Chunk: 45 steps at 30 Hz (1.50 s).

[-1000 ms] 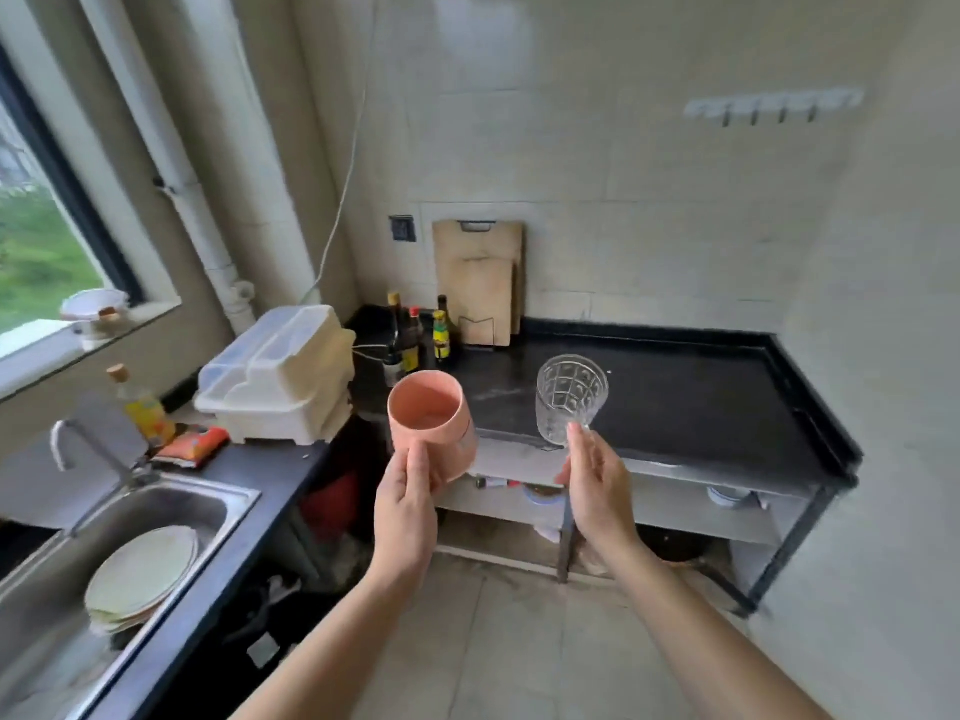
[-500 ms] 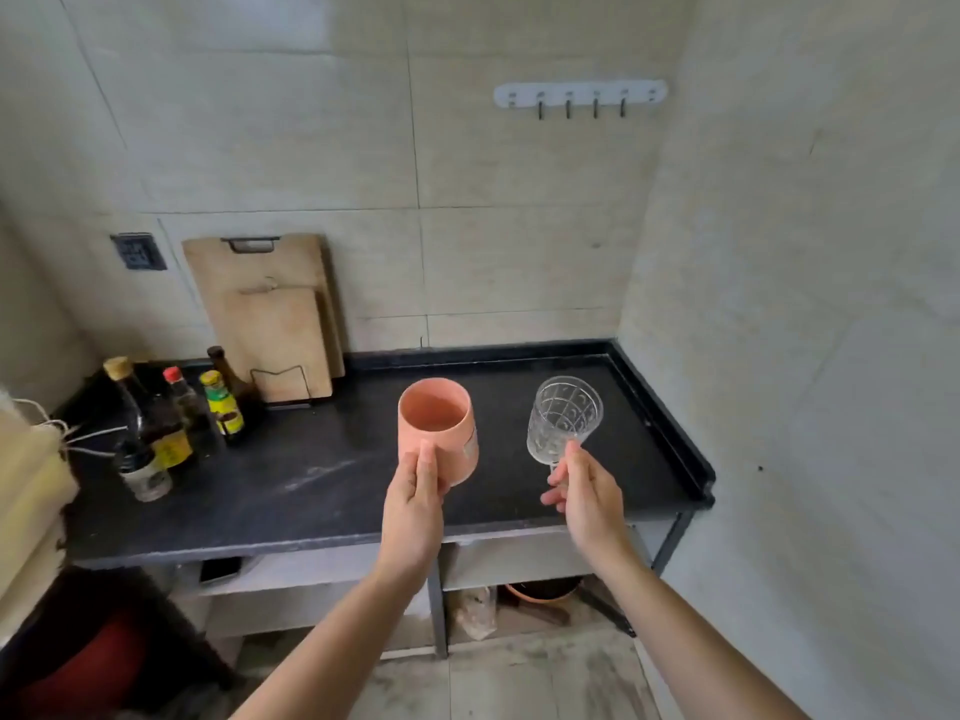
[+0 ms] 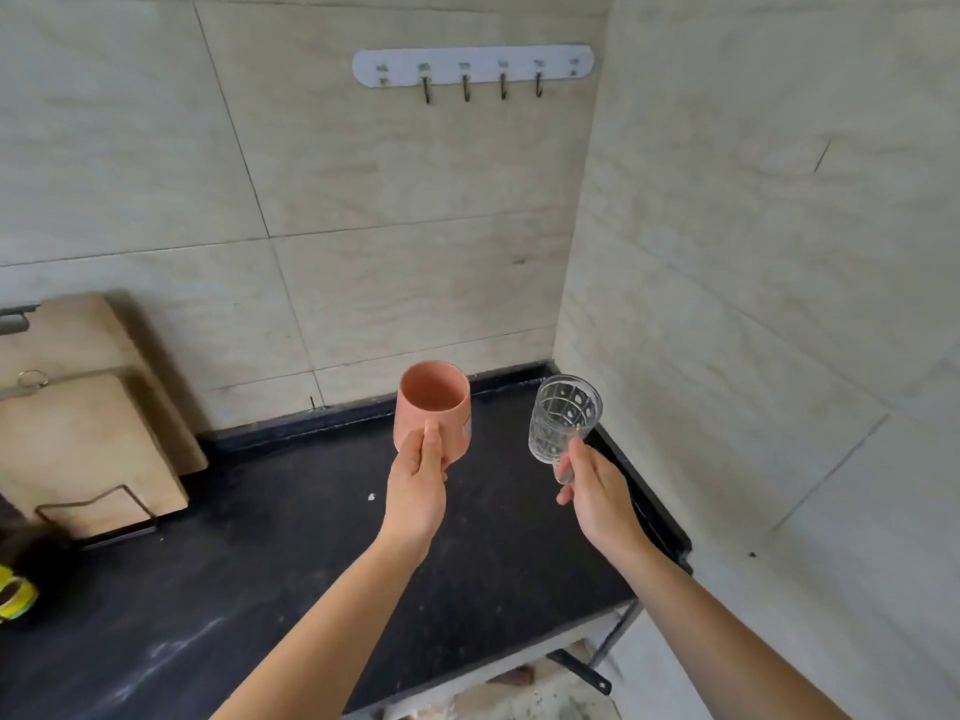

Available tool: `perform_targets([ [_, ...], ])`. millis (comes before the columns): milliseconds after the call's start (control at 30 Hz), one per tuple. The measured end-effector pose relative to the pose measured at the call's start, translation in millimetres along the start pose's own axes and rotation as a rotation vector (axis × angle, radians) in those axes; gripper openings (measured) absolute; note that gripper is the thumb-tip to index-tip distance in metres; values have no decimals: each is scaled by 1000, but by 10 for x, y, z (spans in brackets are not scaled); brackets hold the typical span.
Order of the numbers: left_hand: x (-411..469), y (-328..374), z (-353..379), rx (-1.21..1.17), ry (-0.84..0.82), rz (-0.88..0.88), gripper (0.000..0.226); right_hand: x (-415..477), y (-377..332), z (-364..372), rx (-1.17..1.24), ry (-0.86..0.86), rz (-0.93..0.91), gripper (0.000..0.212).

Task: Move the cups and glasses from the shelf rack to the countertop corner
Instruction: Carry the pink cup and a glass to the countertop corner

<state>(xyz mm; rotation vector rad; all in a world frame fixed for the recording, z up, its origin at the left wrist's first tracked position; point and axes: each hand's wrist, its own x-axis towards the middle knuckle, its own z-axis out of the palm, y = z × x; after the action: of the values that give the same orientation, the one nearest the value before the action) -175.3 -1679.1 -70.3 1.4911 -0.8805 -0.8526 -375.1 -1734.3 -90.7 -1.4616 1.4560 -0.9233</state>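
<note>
My left hand (image 3: 415,491) grips a salmon-pink plastic cup (image 3: 435,407), mouth tilted toward me, held above the black countertop (image 3: 270,553). My right hand (image 3: 597,491) holds a clear patterned glass (image 3: 562,418) by its base, also tilted toward me. Both are in the air near the back right corner of the counter, where the two tiled walls meet. The glass hangs close to the counter's raised right edge. The shelf rack is out of view.
Two wooden cutting boards (image 3: 88,433) lean against the back wall at left in a wire stand. A yellow-labelled bottle (image 3: 15,597) shows at the far left edge. A white hook rail (image 3: 472,67) hangs on the wall above. The counter's front edge drops to floor at lower right.
I have stepped closer to the black counter and turned right; the sink and bottles have slid out of view. Both hands have carried the cup and glass toward the back right corner.
</note>
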Motion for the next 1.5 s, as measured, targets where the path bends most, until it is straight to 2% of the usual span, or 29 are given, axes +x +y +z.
perform_targets([
  [133,618,-141,347,22,-19,-42,36,740,144,7,-46,-42,24,50],
  [367,1672,-410,970,14,55,-189,29,2136,534,54,-31,-157,52,44],
  [567,2260,-876,1330,4,58,-254,36,2921,976,281,-23,-164,131,43],
  [733,2696,-1492,1626,21,46,-271,31,3381,1411,559,-17,-124,157,43],
  [1000,3197,-2216,2041,52,7,-249,43,3872,1945,871,-99,-117,163,41],
  [1300,3396,-2497,2352,41,27,-276,40,4155,2136,979,-111,-97,147,40],
  [1500,3470,-2543,2388,27,-82,-299,38,4276,2047,986,-133,-98,156,39],
])
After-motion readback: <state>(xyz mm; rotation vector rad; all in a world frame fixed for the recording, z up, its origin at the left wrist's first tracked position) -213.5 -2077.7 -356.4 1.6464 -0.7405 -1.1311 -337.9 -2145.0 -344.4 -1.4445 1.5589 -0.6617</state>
